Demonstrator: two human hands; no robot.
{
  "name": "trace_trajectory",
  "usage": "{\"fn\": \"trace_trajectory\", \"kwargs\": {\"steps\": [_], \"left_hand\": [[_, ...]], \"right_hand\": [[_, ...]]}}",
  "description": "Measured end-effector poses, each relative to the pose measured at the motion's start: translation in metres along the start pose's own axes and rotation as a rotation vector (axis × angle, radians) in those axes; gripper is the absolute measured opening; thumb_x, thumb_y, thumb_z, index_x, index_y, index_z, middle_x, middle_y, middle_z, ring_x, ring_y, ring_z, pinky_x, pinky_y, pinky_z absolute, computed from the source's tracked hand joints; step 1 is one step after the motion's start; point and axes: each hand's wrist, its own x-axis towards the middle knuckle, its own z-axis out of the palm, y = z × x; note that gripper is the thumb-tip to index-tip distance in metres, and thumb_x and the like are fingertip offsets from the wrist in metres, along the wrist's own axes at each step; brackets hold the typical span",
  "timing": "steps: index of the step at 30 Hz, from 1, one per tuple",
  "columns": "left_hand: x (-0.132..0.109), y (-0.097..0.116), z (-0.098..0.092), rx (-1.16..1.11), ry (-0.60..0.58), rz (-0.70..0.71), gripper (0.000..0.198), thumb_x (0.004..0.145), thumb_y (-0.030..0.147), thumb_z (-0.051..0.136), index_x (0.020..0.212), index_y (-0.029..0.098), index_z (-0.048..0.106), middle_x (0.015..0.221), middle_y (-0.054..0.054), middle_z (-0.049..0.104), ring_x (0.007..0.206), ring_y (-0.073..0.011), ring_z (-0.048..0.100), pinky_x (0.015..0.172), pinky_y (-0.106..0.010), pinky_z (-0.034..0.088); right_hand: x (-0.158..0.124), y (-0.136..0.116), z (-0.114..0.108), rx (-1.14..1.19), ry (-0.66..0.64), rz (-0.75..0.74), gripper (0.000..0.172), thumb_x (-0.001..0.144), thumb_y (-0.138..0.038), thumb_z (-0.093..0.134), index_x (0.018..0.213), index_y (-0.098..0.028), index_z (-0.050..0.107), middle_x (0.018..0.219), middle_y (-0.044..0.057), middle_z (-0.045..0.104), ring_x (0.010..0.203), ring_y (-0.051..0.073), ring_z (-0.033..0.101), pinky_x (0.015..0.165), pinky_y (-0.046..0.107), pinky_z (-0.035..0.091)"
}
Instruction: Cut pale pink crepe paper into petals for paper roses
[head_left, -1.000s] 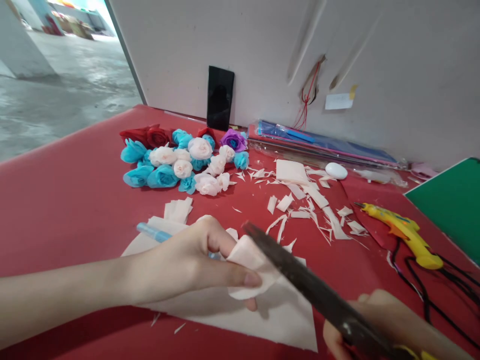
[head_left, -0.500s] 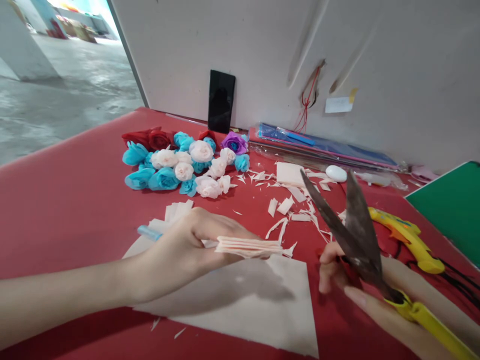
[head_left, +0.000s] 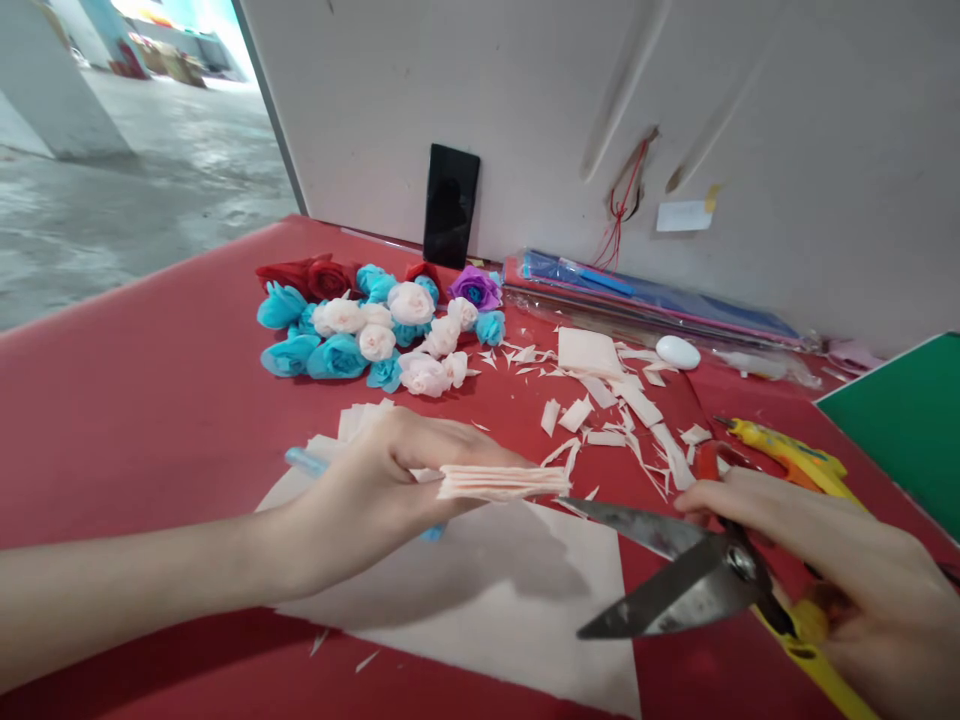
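Observation:
My left hand [head_left: 375, 500] pinches a folded stack of pale pink crepe paper [head_left: 502, 483], its layered edge facing me. My right hand [head_left: 840, 570] grips a pair of scissors [head_left: 675, 580] with yellow handles. The dark blades are spread apart, and the upper tip lies close to the right end of the stack; whether it touches I cannot tell. Under my left hand lies a large pale paper sheet [head_left: 480, 610]. A light blue stick-like piece [head_left: 306, 461] shows beside my left wrist, partly hidden.
Paper flowers [head_left: 375, 330] in blue, pink, red and purple sit behind my left hand. Paper scraps [head_left: 589, 410] are scattered mid-table. A yellow glue gun [head_left: 795, 455] lies at right. Against the wall are a phone [head_left: 450, 205] and plastic-wrapped sheets [head_left: 660, 300].
The scissors have swung from pointing upward to pointing left, toward the paper stack. My right hand has turned over with them. A small scrap at the stack's right end has come away.

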Motion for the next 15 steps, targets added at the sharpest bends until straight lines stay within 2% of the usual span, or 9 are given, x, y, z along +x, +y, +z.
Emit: {"fn": "trace_trajectory", "kwargs": {"steps": [4, 9, 13, 15], "left_hand": [[0.0003, 0.0005, -0.0005, -0.072, -0.018, -0.025, 0.021, 0.089, 0.02, 0.061, 0.089, 0.034, 0.076, 0.09, 0.005, 0.076, 0.081, -0.0151, 0.068, 0.07, -0.024, 0.052], [-0.0005, 0.0006, -0.0002, -0.057, 0.023, -0.042, 0.019, 0.089, 0.021, 0.061, 0.088, 0.031, 0.076, 0.089, 0.003, 0.076, 0.082, -0.0161, 0.067, 0.076, -0.027, 0.053], [0.0002, 0.0016, 0.0005, -0.056, 0.04, 0.018, 0.021, 0.087, 0.021, 0.064, 0.073, 0.029, 0.076, 0.085, 0.003, 0.077, 0.081, -0.0168, 0.068, 0.073, -0.026, 0.053], [0.0016, 0.0027, 0.0009, -0.046, 0.029, 0.057, 0.02, 0.087, 0.021, 0.064, 0.075, 0.031, 0.077, 0.085, 0.004, 0.077, 0.08, -0.0159, 0.069, 0.075, -0.026, 0.052]], "right_hand": [[0.0059, 0.0017, -0.0036, -0.046, 0.007, -0.05, 0.035, 0.082, -0.019, 0.044, 0.114, -0.033, 0.048, 0.096, 0.001, 0.073, 0.093, 0.023, 0.071, 0.082, 0.033, 0.057], [0.0072, 0.0013, -0.004, -0.078, 0.004, -0.077, 0.036, 0.083, -0.016, 0.041, 0.115, -0.032, 0.047, 0.096, 0.001, 0.074, 0.098, 0.021, 0.07, 0.084, 0.03, 0.056], [0.0062, 0.0013, -0.0041, -0.095, 0.031, -0.051, 0.035, 0.082, -0.017, 0.042, 0.114, -0.032, 0.048, 0.092, 0.001, 0.074, 0.095, 0.023, 0.07, 0.082, 0.033, 0.056], [0.009, 0.0005, -0.0059, -0.102, 0.035, -0.054, 0.035, 0.082, -0.017, 0.042, 0.113, -0.031, 0.047, 0.091, 0.001, 0.074, 0.094, 0.023, 0.071, 0.082, 0.034, 0.057]]}}
